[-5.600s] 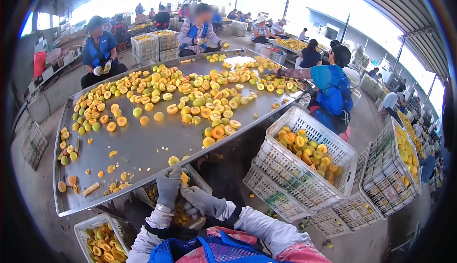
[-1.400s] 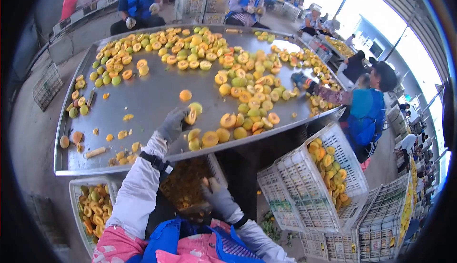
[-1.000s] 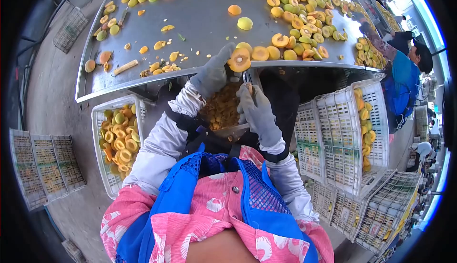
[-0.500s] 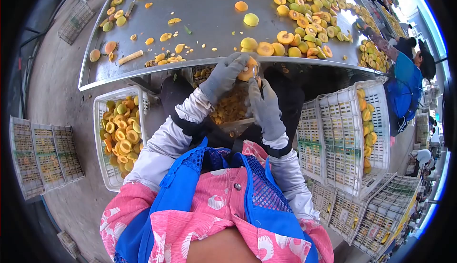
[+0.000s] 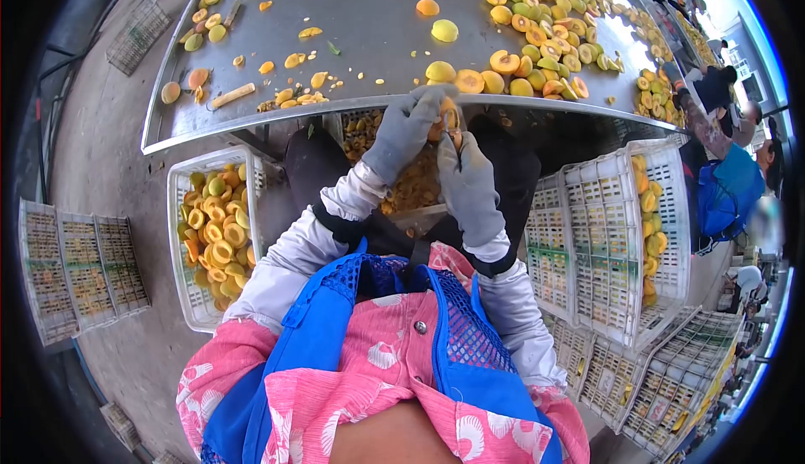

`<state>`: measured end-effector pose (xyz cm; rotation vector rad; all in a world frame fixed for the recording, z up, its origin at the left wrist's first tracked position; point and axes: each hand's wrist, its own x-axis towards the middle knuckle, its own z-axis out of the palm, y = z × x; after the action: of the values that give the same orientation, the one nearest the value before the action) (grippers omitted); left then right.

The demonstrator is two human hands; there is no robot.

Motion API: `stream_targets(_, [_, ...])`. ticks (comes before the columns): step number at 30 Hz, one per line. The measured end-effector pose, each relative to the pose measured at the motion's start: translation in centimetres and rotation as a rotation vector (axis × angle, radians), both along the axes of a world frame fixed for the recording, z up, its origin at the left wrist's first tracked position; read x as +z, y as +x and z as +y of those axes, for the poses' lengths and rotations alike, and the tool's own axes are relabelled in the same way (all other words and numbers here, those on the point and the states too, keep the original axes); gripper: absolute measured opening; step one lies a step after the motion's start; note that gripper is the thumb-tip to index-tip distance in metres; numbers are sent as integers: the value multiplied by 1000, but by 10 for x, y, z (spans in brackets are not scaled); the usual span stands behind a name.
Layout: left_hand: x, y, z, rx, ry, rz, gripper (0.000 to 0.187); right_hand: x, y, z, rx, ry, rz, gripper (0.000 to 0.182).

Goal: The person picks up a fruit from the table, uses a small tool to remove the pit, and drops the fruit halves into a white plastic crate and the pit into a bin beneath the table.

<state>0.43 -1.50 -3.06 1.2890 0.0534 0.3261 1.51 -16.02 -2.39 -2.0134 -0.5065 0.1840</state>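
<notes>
In front of the table's near edge, my gloved left hand [image 5: 404, 135] is closed around a halved yellow peach [image 5: 437, 127]. My right hand [image 5: 471, 194], also in a grey glove, grips a small pitting tool [image 5: 454, 131]. Its thin metal end touches the fruit's cut side, and most of its handle is hidden in my fingers. Just beyond my hands, a few peaches [image 5: 440, 72] and a cut half [image 5: 469, 82] line the table edge. Beneath my hands, partly hidden, a crate holds peach scraps [image 5: 414, 180].
The metal table [image 5: 369, 23] carries a heap of halved peaches [image 5: 549, 40] at right and a wooden-handled tool [image 5: 232, 96] at left. A white crate of peach halves [image 5: 172, 237] stands left. Stacked crates [image 5: 599, 237] stand right, with a co-worker [image 5: 731, 183] beyond.
Both hands stay together at the table edge. The left hand and the peach half have tilted slightly, and the tool has shifted against the fruit. The co-worker at right has leaned away from the table.
</notes>
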Motion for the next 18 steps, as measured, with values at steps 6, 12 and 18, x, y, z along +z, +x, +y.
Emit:
stream_targets(6, [-4,-1,1,48,40,-35,42,10,-5,1,47,-93,-153,22])
stream_targets(12, [5,-5,-7,248,184,-34,38,25,-9,10,77,44,185,21])
stream_targets(18, [5,-6,1,261,136,102,36,0,-11,17,107,141,199,24])
